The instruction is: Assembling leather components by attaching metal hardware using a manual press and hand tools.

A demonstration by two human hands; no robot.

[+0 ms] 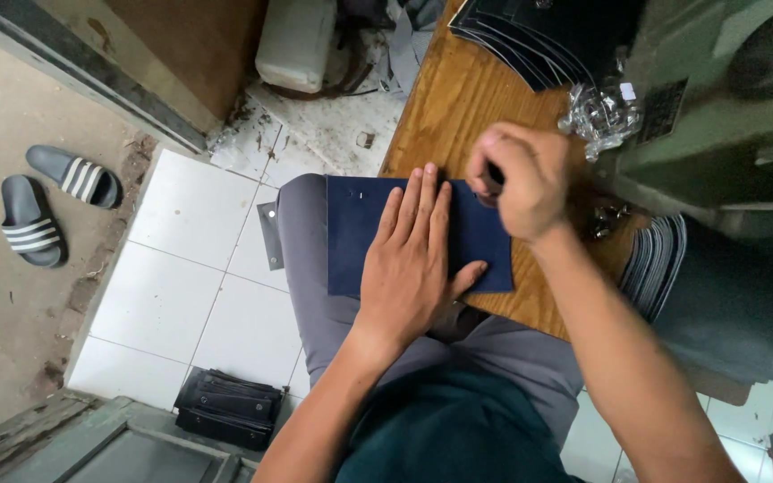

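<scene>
A dark blue flat sheet lies across my knee and the edge of a wooden table. My left hand presses flat on the sheet, fingers spread and pointing away from me. My right hand is closed around a small dark tool at the sheet's far right corner; the tool is mostly hidden by my fingers.
A stack of dark sheets and a clear bag of small metal parts lie on the table by a green machine. Another dark stack sits at right. Sandals and a black bundle lie on the floor.
</scene>
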